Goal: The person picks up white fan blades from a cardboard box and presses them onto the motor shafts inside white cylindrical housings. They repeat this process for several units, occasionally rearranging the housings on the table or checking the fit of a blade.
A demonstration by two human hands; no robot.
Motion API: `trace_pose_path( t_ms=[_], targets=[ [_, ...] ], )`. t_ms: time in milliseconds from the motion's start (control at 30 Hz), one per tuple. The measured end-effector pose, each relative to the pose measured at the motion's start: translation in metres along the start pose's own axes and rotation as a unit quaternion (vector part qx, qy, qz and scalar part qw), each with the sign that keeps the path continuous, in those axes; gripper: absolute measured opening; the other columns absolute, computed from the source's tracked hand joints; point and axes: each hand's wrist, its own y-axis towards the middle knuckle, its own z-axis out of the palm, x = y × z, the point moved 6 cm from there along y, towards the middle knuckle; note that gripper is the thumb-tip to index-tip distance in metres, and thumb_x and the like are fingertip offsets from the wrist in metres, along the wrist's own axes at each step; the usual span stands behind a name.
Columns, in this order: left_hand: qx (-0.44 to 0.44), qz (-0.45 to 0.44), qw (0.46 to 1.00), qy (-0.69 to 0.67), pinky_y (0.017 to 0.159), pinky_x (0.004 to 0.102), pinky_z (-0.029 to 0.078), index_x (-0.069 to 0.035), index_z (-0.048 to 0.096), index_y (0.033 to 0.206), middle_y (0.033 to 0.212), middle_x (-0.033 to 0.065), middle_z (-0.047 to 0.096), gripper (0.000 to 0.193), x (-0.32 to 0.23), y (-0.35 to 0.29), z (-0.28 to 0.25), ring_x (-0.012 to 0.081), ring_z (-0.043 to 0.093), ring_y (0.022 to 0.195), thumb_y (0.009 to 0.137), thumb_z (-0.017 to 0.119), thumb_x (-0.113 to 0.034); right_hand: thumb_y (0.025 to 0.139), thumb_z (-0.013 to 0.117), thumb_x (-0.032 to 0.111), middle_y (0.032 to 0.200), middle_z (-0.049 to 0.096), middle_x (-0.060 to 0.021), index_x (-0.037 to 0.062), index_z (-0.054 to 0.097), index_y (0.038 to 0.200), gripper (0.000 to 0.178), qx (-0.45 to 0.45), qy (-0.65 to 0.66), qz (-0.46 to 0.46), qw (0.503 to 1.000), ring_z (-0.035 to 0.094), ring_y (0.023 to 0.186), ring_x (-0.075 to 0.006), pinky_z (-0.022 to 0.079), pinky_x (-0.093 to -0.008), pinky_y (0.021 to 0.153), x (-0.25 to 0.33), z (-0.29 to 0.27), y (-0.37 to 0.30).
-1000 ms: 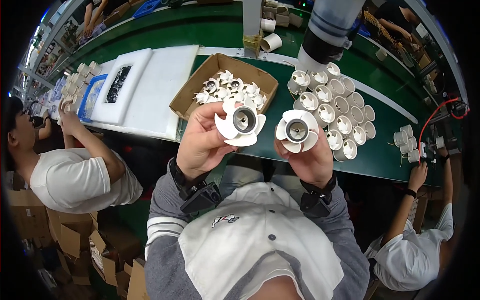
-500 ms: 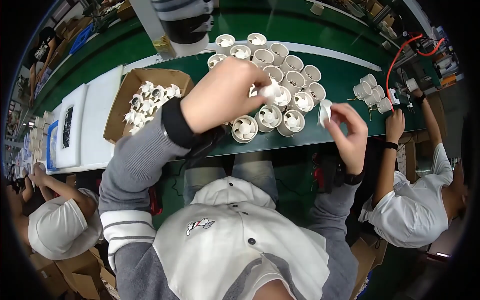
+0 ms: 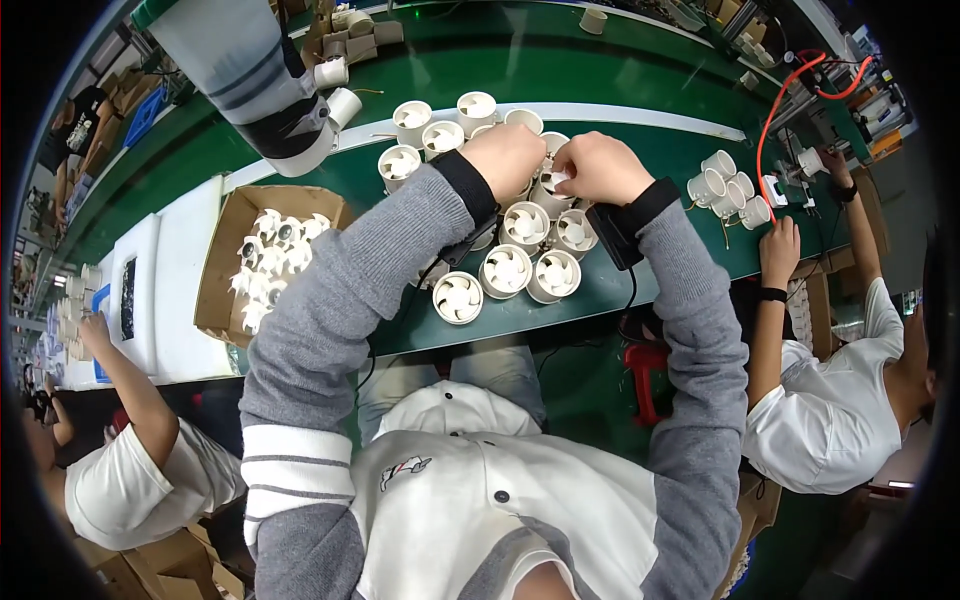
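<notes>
Round white cups (image 3: 458, 298), several with white fan impellers seated in them, stand grouped on the green table in front of me. My left hand (image 3: 508, 158) is over the far middle of the group, fingers curled down; its fingertips and whatever they pinch are hidden. Right beside it, my right hand (image 3: 603, 168) is closed on a white fan impeller (image 3: 556, 182) at the mouth of a cup. That impeller is partly covered by my fingers. To the left, a cardboard box (image 3: 215, 290) holds loose white impellers (image 3: 268, 262).
A large translucent cylinder with dark bands (image 3: 240, 85) hangs over the far left of the table. White foam slabs (image 3: 185, 290) lie left of the box. At right, a co-worker's hand (image 3: 779, 250) is near more cups (image 3: 708, 187) and a red hose (image 3: 768, 140).
My right hand has moved left with its impeller, from the group's right edge to the cups. My left hand has shifted right and farther away. The whole view has shifted a little.
</notes>
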Motion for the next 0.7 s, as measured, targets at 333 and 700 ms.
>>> trace_pose_path(
  t_ms=[333, 700],
  targets=[
    [0.046, 0.028, 0.999, 0.0, 0.066, 0.0386, 0.054, 0.0, 0.068, 0.074, 0.075, 0.0189, 0.065, 0.011, 0.007, 0.005, 0.028, 0.0324, 0.066, 0.073, 0.07, 0.058, -0.003, 0.058, 0.077, 0.015, 0.079, 0.067, -0.0114, 0.0075, 0.07, 0.075, 0.02, 0.035, 0.009, 0.013, 0.999, 0.065, 0.076, -0.0288, 0.052, -0.0375, 0.068, -0.001, 0.017, 0.012],
    [-0.085, 0.008, 0.996, -0.027, 0.064, 0.0406, 0.052, -0.001, 0.064, 0.066, 0.068, 0.019, 0.062, 0.006, -0.004, -0.007, 0.02, 0.0326, 0.064, 0.068, 0.067, 0.059, -0.003, 0.055, 0.074, 0.012, 0.07, 0.063, -0.0136, 0.0067, 0.064, 0.064, 0.014, 0.05, -0.038, 0.009, 0.998, 0.063, 0.072, -0.0304, 0.051, -0.0395, 0.066, -0.002, 0.021, 0.017]
  ],
)
